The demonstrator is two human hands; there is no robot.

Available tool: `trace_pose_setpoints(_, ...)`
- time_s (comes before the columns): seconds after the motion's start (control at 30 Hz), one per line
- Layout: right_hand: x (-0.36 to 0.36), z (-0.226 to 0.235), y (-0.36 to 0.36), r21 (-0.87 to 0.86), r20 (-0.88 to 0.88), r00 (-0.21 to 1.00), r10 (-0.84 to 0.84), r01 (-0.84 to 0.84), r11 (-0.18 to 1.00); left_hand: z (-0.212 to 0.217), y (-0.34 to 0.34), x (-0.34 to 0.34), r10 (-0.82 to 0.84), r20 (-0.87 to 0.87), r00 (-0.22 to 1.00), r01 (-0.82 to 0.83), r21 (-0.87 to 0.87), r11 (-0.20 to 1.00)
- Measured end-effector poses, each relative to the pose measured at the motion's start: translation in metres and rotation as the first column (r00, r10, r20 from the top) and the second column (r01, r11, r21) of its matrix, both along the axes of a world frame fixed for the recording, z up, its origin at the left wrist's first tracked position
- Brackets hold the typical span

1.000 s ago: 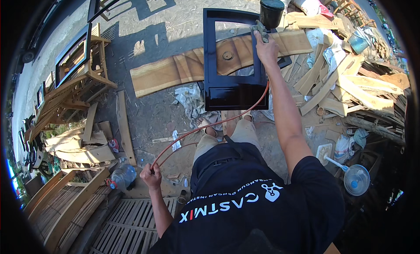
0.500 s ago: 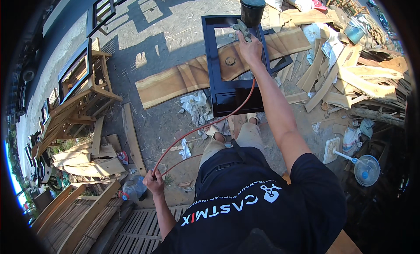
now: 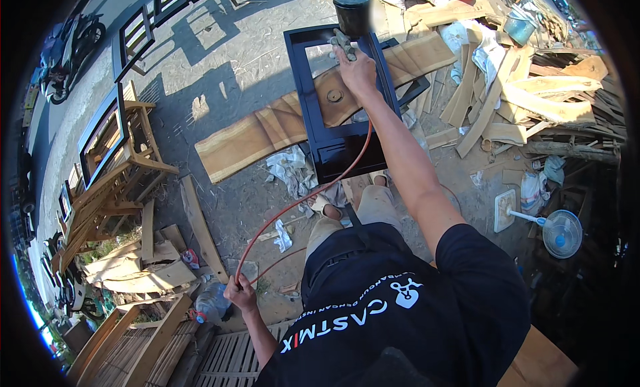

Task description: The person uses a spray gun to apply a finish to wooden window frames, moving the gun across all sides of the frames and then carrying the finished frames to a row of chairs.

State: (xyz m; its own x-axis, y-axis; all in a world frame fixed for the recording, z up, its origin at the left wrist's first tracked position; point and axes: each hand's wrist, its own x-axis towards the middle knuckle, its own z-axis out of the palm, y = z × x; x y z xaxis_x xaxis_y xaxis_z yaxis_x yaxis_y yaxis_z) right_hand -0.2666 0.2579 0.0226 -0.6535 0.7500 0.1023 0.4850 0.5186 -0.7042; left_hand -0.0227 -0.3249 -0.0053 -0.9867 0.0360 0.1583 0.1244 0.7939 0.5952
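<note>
My right hand (image 3: pixel 359 72) is closed round a spray gun (image 3: pixel 345 46) with a dark paint cup (image 3: pixel 353 12) on top. The gun is over the far part of a glossy black door-like frame (image 3: pixel 300 77), which has an opening in its upper part and a solid lower panel. The frame rests across a long wooden plank (image 3: pixel 257 130), seen through the opening. From the right hand a red hose (image 3: pixel 293 210) curves down to my left hand (image 3: pixel 240 294), whose fingers are wrapped round it, away from the frame. The gun's trigger is hidden by my fingers.
Wood offcuts (image 3: pixel 547 97) are heaped at the right, near a white fan (image 3: pixel 561 234). More dark frames (image 3: pixel 103 134) lean on wooden racks at the left. A plastic bottle (image 3: pixel 213 302) lies beside my left hand, and crumpled cloths (image 3: pixel 292 170) lie by my feet.
The whole view has shifted slightly, with most things now further left. My right hand and the spray gun stay over the frame's far part. The left hand still holds the hose.
</note>
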Motion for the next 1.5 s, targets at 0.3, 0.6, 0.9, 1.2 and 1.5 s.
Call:
trace_pose_setpoints(0.3,0.036,-0.004,0.051,0.101,0.049,0.976,-0.214,0.208,0.973,-0.004,-0.001,-0.028,-0.114,0.001,0.993,0.114,0.004,0.993)
trace_pose_setpoints(0.6,0.040,-0.019,0.042,0.004,0.048,0.991,-0.126,0.126,0.992,-0.005,-0.006,-0.045,-0.113,0.019,0.993,0.114,-0.020,0.993)
trace_pose_setpoints(0.9,0.007,-0.027,0.003,-0.018,-0.036,0.997,0.065,-0.066,0.998,-0.009,-0.011,-0.042,-0.096,0.010,0.995,0.096,0.018,0.995)
trace_pose_setpoints(1.2,-0.010,-0.004,-0.006,-0.130,-0.119,0.983,0.140,-0.155,0.979,-0.006,-0.008,-0.036,-0.049,-0.005,0.999,0.050,0.047,0.998)
trace_pose_setpoints(1.5,0.055,0.026,0.047,-0.066,-0.083,0.995,-0.048,0.043,0.997,-0.013,0.002,-0.047,-0.153,0.022,0.988,0.152,0.024,0.988)
